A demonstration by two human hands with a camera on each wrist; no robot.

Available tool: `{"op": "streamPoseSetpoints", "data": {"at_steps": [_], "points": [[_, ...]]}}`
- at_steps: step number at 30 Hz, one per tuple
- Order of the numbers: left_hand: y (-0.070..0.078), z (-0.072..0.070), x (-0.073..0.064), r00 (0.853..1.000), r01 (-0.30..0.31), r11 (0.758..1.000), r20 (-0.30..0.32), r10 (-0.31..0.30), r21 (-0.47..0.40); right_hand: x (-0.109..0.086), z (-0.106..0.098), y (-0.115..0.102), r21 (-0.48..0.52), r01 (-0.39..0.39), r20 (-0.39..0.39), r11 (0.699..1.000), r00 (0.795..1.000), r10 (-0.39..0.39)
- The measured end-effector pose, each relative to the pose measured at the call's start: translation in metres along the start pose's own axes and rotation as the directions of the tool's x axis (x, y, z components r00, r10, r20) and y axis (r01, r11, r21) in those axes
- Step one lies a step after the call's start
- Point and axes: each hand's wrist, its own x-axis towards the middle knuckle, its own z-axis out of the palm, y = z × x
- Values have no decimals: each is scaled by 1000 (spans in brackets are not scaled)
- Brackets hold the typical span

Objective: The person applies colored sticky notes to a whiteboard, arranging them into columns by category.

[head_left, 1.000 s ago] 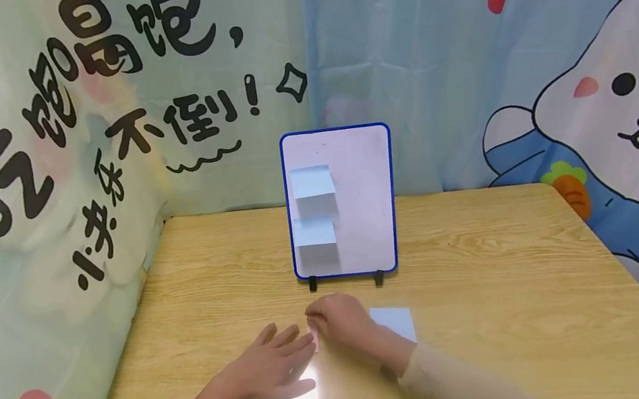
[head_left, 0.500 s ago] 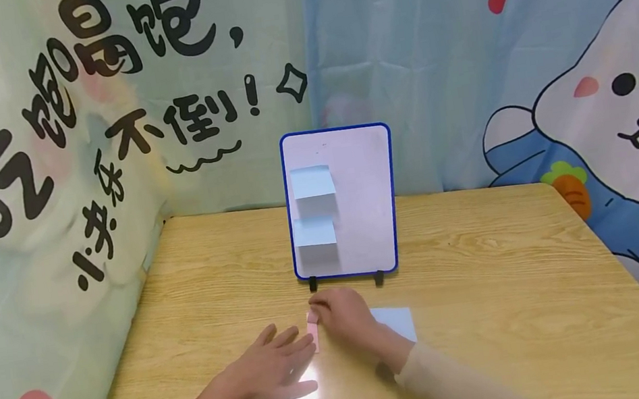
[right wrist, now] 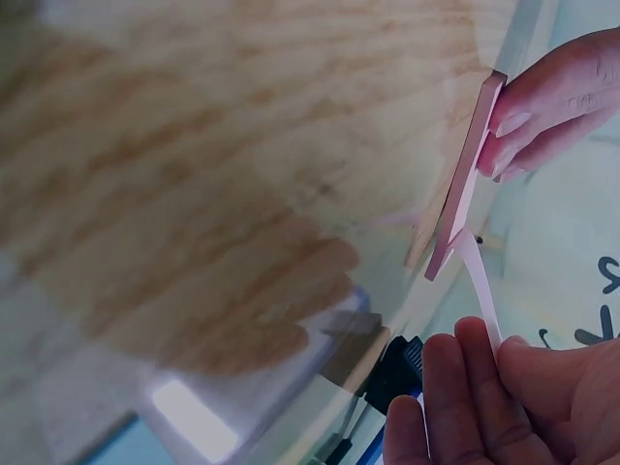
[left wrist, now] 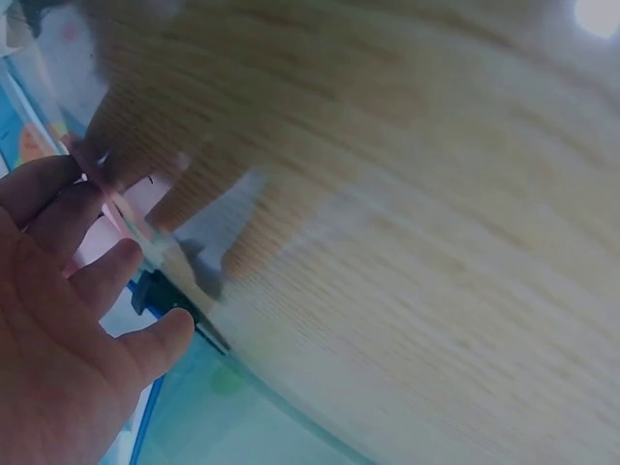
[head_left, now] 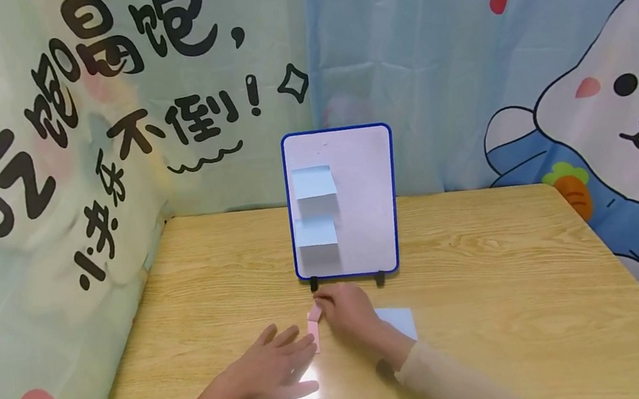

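A thin pad of pink sticky notes (head_left: 314,336) lies on the table; it shows as a pink slab, the pad (right wrist: 467,179), in the right wrist view. My left hand (head_left: 271,363) rests on it with fingers spread and fairly straight, covering most of it in the head view. Between thumb and fingers, my right hand (head_left: 347,310) pinches the top pink sticky note (right wrist: 479,286), whose free end is lifted and bent away from the pad. In the left wrist view, fingertips of the left hand (left wrist: 68,310) are right at the pad's edge.
Behind the hands stands a small blue-framed whiteboard (head_left: 363,207) on black feet (head_left: 380,278). Two light-blue sticky notes, an upper note (head_left: 314,182) and a lower note (head_left: 315,231), hang on its left half. A pale-blue square (head_left: 398,321) lies beside my right wrist. Printed cloth (head_left: 411,64) backs the table.
My right hand has moved slightly right and away from me, lifting the pink note's end so more of the strip shows. The left hand stays in place.
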Motion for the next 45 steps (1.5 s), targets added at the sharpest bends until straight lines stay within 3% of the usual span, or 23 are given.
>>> {"op": "streamPoseSetpoints", "data": {"at_steps": [33,45], "points": [[-3,4,4,1000,18,1000,22,-18,-9,4,-2,5,25,-36,-136,999,990,39],[-2,3,3,999,22,999,29,-21,-29,6,-3,7,68,-80,-126,994,988,88]]}}
